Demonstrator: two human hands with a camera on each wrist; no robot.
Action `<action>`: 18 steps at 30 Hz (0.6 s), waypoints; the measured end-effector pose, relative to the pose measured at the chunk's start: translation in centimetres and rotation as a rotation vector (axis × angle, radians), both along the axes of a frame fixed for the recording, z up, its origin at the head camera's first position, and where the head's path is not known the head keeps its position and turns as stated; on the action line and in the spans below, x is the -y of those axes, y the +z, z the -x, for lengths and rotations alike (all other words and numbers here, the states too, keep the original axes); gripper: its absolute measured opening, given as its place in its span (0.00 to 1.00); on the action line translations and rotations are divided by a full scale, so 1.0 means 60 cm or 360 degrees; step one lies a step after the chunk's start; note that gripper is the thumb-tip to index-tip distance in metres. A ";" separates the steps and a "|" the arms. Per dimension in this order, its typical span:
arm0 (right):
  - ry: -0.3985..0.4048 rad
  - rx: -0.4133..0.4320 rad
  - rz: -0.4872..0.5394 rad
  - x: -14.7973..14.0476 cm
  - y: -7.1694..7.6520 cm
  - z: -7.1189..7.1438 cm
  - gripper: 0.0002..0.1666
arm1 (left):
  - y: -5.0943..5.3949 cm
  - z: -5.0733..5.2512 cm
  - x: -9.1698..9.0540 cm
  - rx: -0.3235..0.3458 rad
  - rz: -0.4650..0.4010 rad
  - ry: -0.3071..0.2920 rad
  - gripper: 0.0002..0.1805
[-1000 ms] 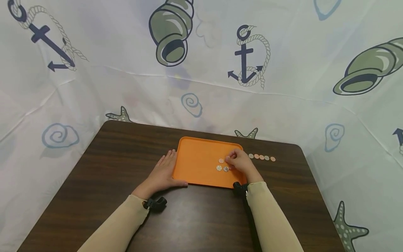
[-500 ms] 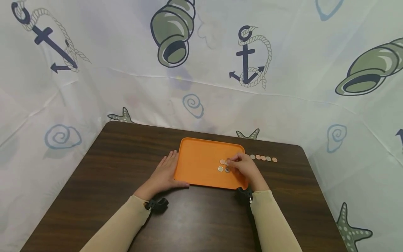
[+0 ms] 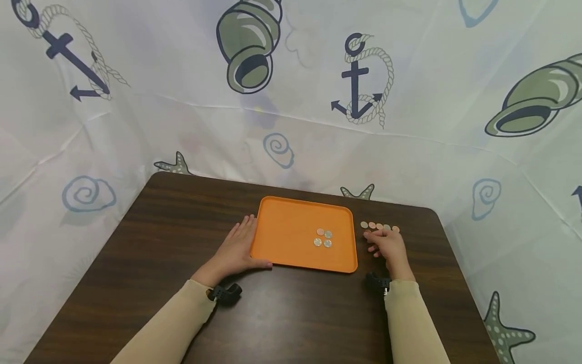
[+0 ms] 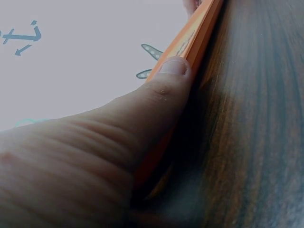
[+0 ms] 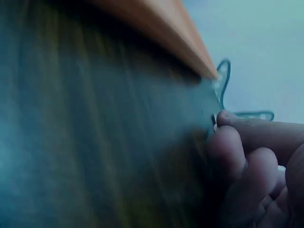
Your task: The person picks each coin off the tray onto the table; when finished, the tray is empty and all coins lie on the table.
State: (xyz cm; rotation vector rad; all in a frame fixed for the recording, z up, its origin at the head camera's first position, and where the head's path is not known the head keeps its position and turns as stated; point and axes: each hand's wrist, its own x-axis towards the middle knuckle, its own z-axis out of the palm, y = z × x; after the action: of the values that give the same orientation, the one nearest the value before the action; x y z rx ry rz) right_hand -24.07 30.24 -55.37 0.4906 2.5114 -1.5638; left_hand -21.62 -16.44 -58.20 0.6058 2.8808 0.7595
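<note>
In the head view an orange tray (image 3: 291, 232) lies on the dark wood table. On it, silver and copper-coloured coins form a small two-by-two group, among them a copper-coloured coin (image 3: 320, 232). My left hand (image 3: 232, 250) rests against the tray's left side, fingers straight, thumb along the front left corner. The thumb (image 4: 166, 80) lies on the orange rim in the left wrist view. Right of the tray, my right hand (image 3: 388, 247) has its loosely bent fingers just in front of a row of coins (image 3: 379, 227). No coin is plainly seen in its grasp.
The brown table (image 3: 291, 313) reaches back to a pale curtain (image 3: 204, 131) printed with anchors and shells. Black cameras are strapped to both wrists, such as the left wrist camera (image 3: 227, 294).
My right hand has let go of a silver coin in the group on the tray and moved right, over the tray's edge, to the coin row. My left hand stays put.
</note>
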 end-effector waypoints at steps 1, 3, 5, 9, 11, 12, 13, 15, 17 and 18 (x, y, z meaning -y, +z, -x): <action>0.0000 0.0006 0.0017 -0.003 -0.002 0.003 0.23 | 0.001 0.000 0.000 0.0001 0.0002 0.0004 0.83; 0.0014 -0.0005 0.0050 -0.006 -0.004 0.009 0.24 | 0.003 0.001 0.001 -0.0005 -0.0002 0.0015 0.82; 0.0041 -0.0011 0.0060 -0.005 -0.004 0.013 0.26 | 0.005 0.001 0.003 -0.0003 -0.0012 0.0024 0.82; 0.0031 0.0007 0.0030 -0.006 -0.002 0.013 0.25 | 0.003 0.001 0.003 0.0023 -0.0009 0.0017 0.82; 0.0009 0.0010 0.0002 -0.005 -0.003 0.010 0.24 | 0.002 0.002 0.003 0.0024 -0.0013 0.0008 0.82; 0.0001 0.0007 -0.0009 -0.004 -0.004 0.009 0.23 | 0.000 0.002 0.003 0.0023 -0.0013 0.0007 0.82; -0.0010 0.0000 -0.0015 -0.003 -0.005 0.008 0.23 | 0.000 0.003 0.003 0.0020 -0.0014 0.0005 0.82; -0.0025 -0.0020 -0.0033 -0.002 -0.007 0.005 0.22 | -0.001 0.003 0.002 0.0016 -0.0010 0.0003 0.82; -0.0040 -0.0040 -0.0049 -0.001 -0.010 0.003 0.22 | -0.001 0.002 0.000 0.0025 -0.0004 0.0001 0.82; -0.0048 -0.0049 -0.0054 -0.001 -0.011 0.001 0.22 | 0.000 0.002 -0.001 0.0032 -0.0001 -0.0002 0.82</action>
State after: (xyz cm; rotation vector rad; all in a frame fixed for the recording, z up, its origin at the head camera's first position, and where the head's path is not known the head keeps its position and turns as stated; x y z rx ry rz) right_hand -24.14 30.32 -56.00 0.5151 2.5689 -1.5535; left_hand -21.74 -16.39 -58.22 0.5969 2.8618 0.7615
